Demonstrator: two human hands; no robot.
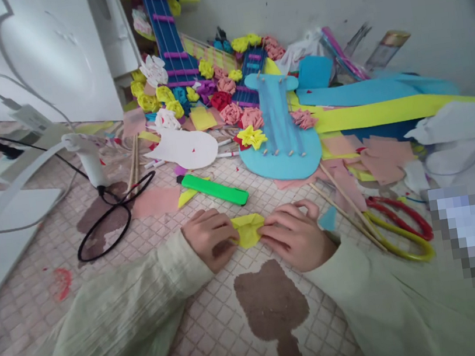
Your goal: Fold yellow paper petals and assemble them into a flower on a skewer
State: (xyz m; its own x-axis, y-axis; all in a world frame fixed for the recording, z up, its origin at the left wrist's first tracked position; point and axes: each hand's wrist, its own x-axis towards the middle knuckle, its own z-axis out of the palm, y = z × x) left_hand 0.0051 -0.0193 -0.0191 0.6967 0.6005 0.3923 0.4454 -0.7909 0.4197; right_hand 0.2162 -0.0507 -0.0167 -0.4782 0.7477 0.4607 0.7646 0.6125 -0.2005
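Observation:
Between both hands is a small piece of yellow crepe paper (pixel 248 230), its upper edge looking folded over. My left hand (pixel 211 237) pinches its left end, and my right hand (pixel 296 233) grips the right end with curled fingers. The fingertips of both hands are partly hidden behind the paper and knuckles. Just beyond them lies a green utility knife (pixel 215 189) with a black end. A light blue paper scrap (pixel 328 219) sits close to my right hand.
Scissors with red and yellow handles (pixel 399 232) and wooden sticks (pixel 347 206) lie at the right. Behind stands a blue foam instrument shape (pixel 283 162) among paper flowers (pixel 226 100). A white glue gun (pixel 90 163) with a black cable (pixel 129 211) is at left.

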